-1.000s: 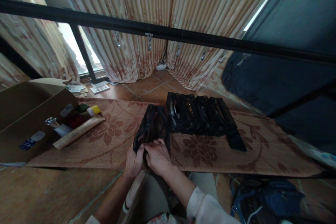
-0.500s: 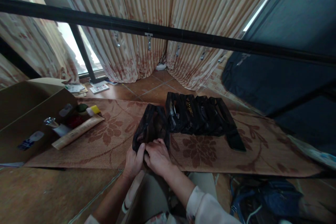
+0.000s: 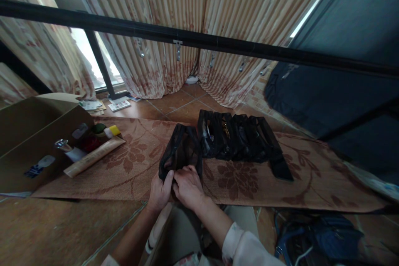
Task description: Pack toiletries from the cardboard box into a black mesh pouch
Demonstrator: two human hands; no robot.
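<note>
At the near edge of the counter (image 3: 311, 193), head view: one black mesh pouch (image 3: 183, 139) is being worked by both hands. Its mouth gapes toward the wearer, and it stands just left of a row (image 3: 232, 151) of similar mesh compartments. Whether pouch and row are joined cannot be told.

Left hand (image 3: 160, 191): the thumb presses on the near rim of the pouch, pinching the mesh against fingers that are mostly hidden. Right hand (image 3: 189, 185): fingers bunched and bent over the same rim, pinching it close beside the left thumb — the fingertips are covered, so the exact hold does not show.

Status, as judged from this view: the row is opened out and upright, with a pale item (image 3: 210, 131) in its first compartment and a gold-coloured item (image 3: 225, 126) in the second. Contents of the other compartments are too dark to identify. A flap (image 3: 281, 169) lies flat at the row's right end. Work at the pouch rim appears incomplete — both hands are engaged on it, and no contents can be made out inside. Outside the mesh, a silver-capped bottle (image 3: 62, 144) and a roll (image 3: 95, 156) sit loose beside the box (image 3: 65, 129).
</note>
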